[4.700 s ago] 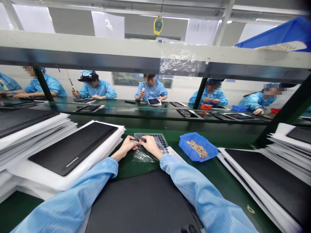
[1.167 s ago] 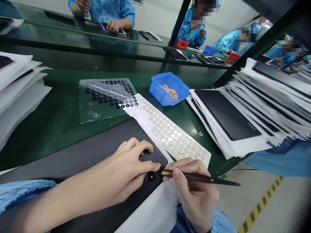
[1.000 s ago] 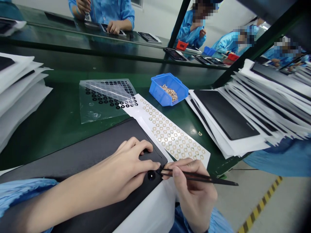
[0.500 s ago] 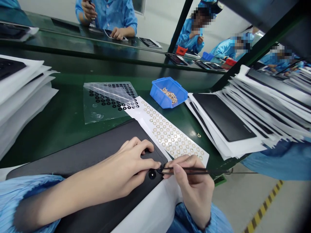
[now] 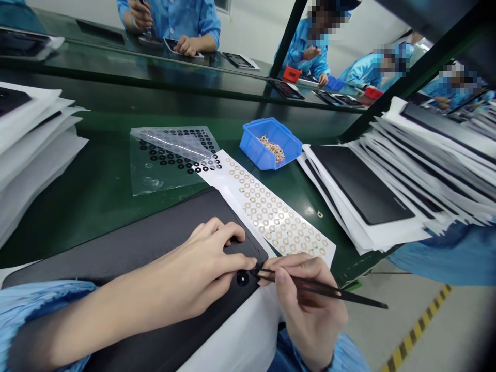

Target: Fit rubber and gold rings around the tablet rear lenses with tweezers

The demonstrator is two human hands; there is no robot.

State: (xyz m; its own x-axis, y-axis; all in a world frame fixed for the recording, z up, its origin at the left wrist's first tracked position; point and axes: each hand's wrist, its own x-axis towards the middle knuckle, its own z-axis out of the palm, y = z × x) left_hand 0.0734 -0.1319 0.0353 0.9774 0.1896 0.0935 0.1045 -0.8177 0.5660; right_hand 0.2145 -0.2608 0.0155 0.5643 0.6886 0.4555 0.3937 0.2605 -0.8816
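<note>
My left hand (image 5: 209, 261) rests palm down on a large black panel (image 5: 155, 232), fingers apart and partly bent. One of its fingertips presses on the panel's right corner, beside a round black ring (image 5: 243, 278) with a pale centre. A pair of black tweezers (image 5: 321, 289) is pinched in my right hand (image 5: 310, 299). The tweezers' tips meet the panel corner right at my left fingertip. Anything small between those tips is hidden. Beyond the corner lies a white sheet (image 5: 287, 222) with rows of pale ring stickers.
A clear film (image 5: 155, 181) with black rings lies beyond the panel. Behind the sheet stands a blue bin (image 5: 289, 150) of small ring pieces. Paper-layered stacks rise at left (image 5: 39, 150) and right (image 5: 387, 217). Co-workers in blue sit across the bench.
The tweezers' rear end has swung down toward me, and my right hand has turned and shifted slightly. My left hand stays put on the panel. The camera view has shifted a little.
</note>
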